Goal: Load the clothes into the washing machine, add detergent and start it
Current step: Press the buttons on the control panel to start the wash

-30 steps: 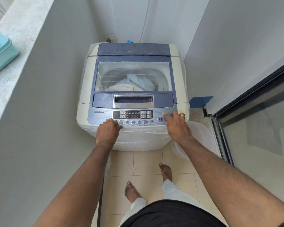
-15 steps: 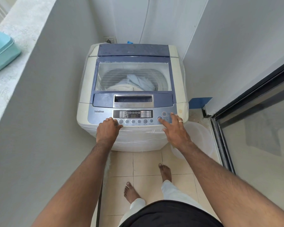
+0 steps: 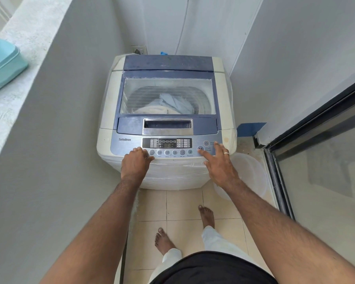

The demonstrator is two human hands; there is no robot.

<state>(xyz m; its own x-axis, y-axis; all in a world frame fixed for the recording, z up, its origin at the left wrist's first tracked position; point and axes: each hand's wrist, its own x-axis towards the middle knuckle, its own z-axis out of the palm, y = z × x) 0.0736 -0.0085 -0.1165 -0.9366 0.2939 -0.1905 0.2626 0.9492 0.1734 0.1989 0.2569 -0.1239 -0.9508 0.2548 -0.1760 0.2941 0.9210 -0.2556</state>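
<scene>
A cream and blue top-loading washing machine (image 3: pixel 108 111) stands against the far wall with its clear lid (image 3: pixel 168 95) down. Light blue and white clothes (image 3: pixel 175 104) show through the lid inside the drum. The control panel (image 3: pixel 166 143) runs along the front edge, its display lit. My left hand (image 3: pixel 135 163) rests on the panel's left front edge, fingers curled over it. My right hand (image 3: pixel 218 162) is spread, with its index fingertip on the start/pause button (image 3: pixel 200 148). No detergent container is in view.
A translucent white plastic tub (image 3: pixel 252 175) sits on the tiled floor right of the machine. A glass sliding door (image 3: pixel 316 160) closes the right side. A grey wall runs along the left, with a turquoise basin (image 3: pixel 2 66) on its ledge. My bare feet stand on the tiles.
My right hand slid left from the panel's right end, and its index finger now touches the start/pause button. My left hand has stayed put.
</scene>
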